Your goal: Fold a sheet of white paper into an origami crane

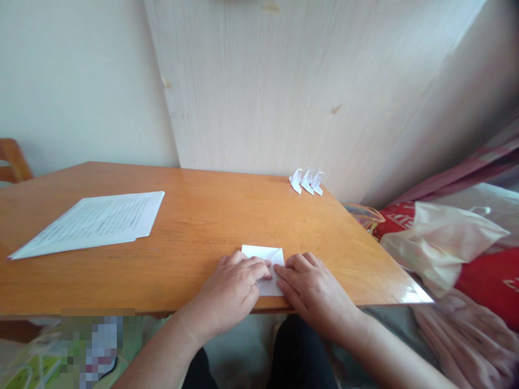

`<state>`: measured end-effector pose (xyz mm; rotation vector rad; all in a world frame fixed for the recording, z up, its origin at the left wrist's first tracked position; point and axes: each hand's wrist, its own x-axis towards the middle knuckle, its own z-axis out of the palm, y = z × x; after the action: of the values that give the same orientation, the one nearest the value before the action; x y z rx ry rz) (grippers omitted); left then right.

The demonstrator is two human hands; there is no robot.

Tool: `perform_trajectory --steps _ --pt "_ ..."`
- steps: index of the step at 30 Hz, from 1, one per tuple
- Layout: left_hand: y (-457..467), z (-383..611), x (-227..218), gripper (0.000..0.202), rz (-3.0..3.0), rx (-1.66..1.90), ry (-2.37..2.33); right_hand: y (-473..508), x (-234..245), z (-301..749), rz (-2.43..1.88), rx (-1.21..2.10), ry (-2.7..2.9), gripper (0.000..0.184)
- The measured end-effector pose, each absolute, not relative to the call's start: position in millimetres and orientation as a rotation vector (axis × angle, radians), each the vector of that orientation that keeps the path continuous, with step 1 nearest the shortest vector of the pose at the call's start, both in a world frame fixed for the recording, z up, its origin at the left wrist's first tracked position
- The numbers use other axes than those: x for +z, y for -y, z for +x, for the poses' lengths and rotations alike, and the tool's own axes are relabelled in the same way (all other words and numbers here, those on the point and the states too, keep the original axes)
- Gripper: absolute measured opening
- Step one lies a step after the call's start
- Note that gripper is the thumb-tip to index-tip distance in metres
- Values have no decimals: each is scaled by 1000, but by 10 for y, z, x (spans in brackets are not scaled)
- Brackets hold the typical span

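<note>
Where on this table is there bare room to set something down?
On the table, the widest bare patch lies between the printed sheets and the folded paper figures. A smaller one separates the right hand from the table's right edge. Crowded: the near edge, where the left hand and right touch the white paper.

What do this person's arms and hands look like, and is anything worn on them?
Left hand and right hand are ungloved. No sleeve covers the visible left forearm or right forearm. I see no watch or bracelet.
</note>
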<state>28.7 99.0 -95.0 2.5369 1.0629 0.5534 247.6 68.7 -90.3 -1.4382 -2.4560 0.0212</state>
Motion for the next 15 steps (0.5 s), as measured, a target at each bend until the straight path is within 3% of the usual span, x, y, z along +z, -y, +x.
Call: perform_trajectory --steps 10,15 --pt "-967 285 -922 37 2563 521 -1100 -568 -858 2645 -1459 -67 2499 32" --pt "-976 289 -885 38 2563 514 -1085 -623 -820 2682 -1431 89 2397 17"
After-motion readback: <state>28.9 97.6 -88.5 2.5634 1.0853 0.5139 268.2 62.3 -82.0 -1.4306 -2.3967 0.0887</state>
